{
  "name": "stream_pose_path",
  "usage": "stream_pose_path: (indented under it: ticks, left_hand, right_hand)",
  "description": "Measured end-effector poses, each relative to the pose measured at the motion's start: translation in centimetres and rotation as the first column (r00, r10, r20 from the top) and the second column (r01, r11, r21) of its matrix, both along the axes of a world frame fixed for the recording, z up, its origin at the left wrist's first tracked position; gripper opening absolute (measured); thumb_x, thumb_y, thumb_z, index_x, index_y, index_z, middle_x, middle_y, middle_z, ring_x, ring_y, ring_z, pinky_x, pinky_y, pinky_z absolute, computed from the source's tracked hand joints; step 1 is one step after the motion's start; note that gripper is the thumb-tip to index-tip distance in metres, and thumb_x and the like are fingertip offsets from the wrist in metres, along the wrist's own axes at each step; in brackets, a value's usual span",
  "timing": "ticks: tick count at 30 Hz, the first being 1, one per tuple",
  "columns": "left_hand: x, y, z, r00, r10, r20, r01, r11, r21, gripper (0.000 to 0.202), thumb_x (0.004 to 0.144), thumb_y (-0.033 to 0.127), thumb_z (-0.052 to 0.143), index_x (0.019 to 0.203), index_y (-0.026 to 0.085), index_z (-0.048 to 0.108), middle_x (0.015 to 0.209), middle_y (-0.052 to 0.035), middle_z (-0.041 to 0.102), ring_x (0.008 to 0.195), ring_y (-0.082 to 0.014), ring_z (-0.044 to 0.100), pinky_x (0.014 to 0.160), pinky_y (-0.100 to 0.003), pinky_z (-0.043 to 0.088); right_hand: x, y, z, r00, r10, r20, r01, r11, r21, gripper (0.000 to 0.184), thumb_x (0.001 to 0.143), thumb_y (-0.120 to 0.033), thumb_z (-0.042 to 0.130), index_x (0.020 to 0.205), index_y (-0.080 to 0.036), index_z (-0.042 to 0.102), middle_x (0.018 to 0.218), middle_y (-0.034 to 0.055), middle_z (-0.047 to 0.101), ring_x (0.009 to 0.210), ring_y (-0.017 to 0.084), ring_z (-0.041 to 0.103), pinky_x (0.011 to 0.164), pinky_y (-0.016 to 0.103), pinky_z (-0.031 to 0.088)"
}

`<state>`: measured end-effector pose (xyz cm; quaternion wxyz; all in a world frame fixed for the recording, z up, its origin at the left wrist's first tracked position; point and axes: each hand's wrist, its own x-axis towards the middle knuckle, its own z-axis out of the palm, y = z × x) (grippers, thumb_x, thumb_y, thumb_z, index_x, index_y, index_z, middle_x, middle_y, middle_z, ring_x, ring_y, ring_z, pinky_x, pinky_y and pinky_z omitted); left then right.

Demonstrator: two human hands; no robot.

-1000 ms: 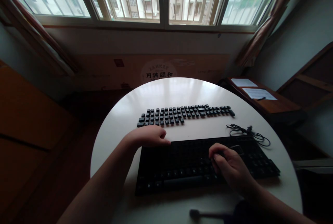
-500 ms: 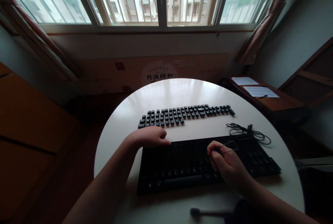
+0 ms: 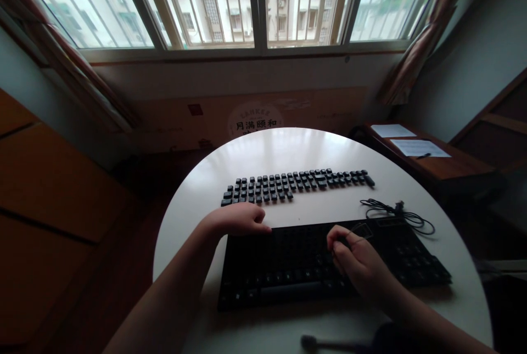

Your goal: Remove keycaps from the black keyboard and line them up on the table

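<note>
My right hand (image 3: 356,260), pinching the wire puller (image 3: 360,229), has lifted slightly off the keyboard (image 3: 288,266); my left hand (image 3: 239,219), curled and empty, rests at its far-left corner.

We saw a round glossy white counter (image 3: 288,151) below a wide barred window (image 3: 255,3). Behind it stood a brown printed cardboard box (image 3: 197,118). To the right, two white paper sheets (image 3: 418,148) lay on a dark wooden side table (image 3: 453,170).
</note>
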<state>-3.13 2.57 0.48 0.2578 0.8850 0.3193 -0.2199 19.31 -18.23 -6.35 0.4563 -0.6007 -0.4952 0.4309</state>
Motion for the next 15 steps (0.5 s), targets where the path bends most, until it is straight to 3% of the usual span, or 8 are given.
stream_pose_path:
  ticks: [4, 15]
  left_hand:
    - [0.04, 0.05, 0.1, 1.0, 0.001, -0.003, -0.001, 1.0, -0.003, 0.042, 0.087, 0.06, 0.052, 0.078, 0.02, 0.057, 0.08, -0.0021, 0.062, 0.069, -0.0184, 0.056, 0.056, -0.029, 0.036]
    - [0.03, -0.04, 0.24, 1.0, 0.002, 0.012, -0.002, 1.0, -0.004, 0.042, 0.086, 0.061, 0.052, 0.076, 0.02, 0.056, 0.077, -0.0022, 0.06, 0.067, -0.0181, 0.054, 0.055, -0.029, 0.034]
  right_hand:
    - [-0.06, 0.52, 0.61, 0.997, -0.007, -0.076, 0.002, 0.998, -0.061, 0.016, 0.088, -0.037, 0.047, 0.084, -0.022, 0.047, 0.049, -0.0103, 0.036, 0.044, 0.01, 0.031, 0.044, 0.021, 0.021]
    - [0.12, 0.2, 0.38, 0.998, 0.034, -0.048, -0.036, 0.998, -0.043, 0.014, 0.091, -0.034, 0.047, 0.085, -0.022, 0.048, 0.052, -0.0107, 0.032, 0.046, 0.01, 0.027, 0.044, 0.022, 0.02]
